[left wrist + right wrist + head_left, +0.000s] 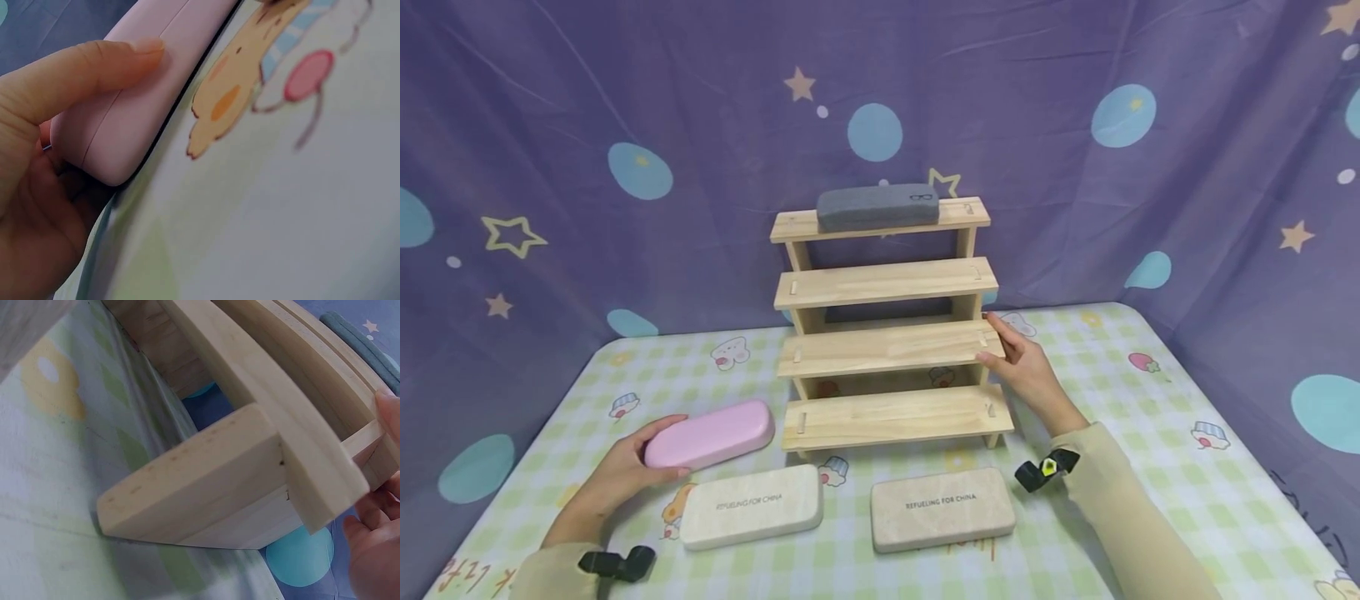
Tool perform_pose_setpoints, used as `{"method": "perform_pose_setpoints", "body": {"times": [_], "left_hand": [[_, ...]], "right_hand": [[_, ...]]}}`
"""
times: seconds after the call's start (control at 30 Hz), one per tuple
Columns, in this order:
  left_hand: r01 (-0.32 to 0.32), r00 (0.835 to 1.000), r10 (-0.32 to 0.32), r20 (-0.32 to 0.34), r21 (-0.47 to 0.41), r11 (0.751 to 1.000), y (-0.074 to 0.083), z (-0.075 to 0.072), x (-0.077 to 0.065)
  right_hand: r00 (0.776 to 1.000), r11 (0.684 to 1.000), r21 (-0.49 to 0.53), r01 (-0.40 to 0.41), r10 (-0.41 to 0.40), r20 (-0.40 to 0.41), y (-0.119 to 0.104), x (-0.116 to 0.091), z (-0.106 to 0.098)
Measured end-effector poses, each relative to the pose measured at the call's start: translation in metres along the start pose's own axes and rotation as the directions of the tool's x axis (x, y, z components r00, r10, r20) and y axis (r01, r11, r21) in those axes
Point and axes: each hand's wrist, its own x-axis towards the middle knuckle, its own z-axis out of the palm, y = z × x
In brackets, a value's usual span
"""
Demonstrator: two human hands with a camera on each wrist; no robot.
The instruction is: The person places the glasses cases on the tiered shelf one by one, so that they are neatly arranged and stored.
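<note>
The pink case (710,435), at eight o'clock from the wooden rack (887,285), fills the left hand's grip (621,468); the right hand's grip (1028,368) clasps a step (887,350) at its three o'clock end. A cream case (752,517) lies close at the pink case's five o'clock, a beige case (943,521) at the rack's; a grey case (877,208) tops the rack.

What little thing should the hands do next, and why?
I think the left hand should raise the pink case toward the shelf. That hand is gripping it, the right hand holds the shelf's right end, and the grey case on the top step is the only one on the shelf.
</note>
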Motion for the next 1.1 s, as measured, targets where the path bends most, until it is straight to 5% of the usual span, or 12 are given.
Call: {"method": "perform_pose_setpoints", "body": {"times": [0.57, 1.1], "left_hand": [[-0.13, 0.987, 0.12, -0.11, -0.08, 0.988, 0.003, -0.002, -0.004], [-0.193, 0.963, 0.174, -0.204, -0.079, 0.978, 0.035, -0.01, -0.01]], "right_hand": [[1.0, 0.999, 0.034, 0.004, -0.004, 0.0, -0.001, 0.0, 0.001], [1.0, 0.999, 0.032, -0.007, 0.007, -0.002, -0.002, -0.001, 0.001]]}}
